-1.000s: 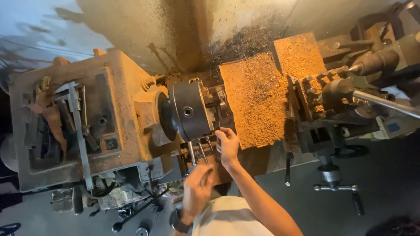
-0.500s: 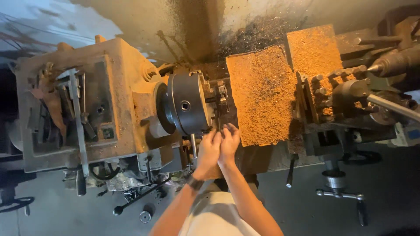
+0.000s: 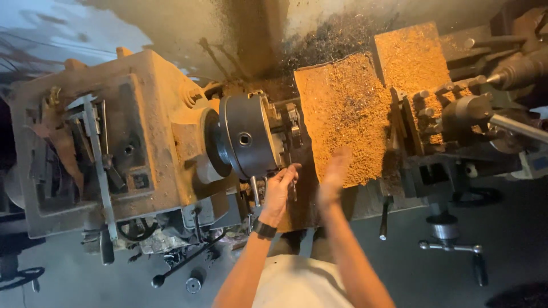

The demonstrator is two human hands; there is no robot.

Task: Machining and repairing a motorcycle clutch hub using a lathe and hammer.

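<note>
Left hand (image 3: 279, 191) gripping small metal key (image 3: 293, 188) by dark round chuck (image 3: 246, 137); right hand (image 3: 334, 174) open, blurred, over orange shavings (image 3: 342, 114).

The left hand (image 3: 279, 191) grips a small metal rod (image 3: 293, 185) just below the lathe's round steel chuck (image 3: 246, 137), while the blurred right hand (image 3: 334, 174) hovers open near the shavings-covered carriage (image 3: 342, 114).

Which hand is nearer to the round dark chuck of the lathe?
The left. The left hand is just below and right of the chuck, close to its lower edge. The right hand, blurred, is farther right, in front of the chip-covered plate.
</note>
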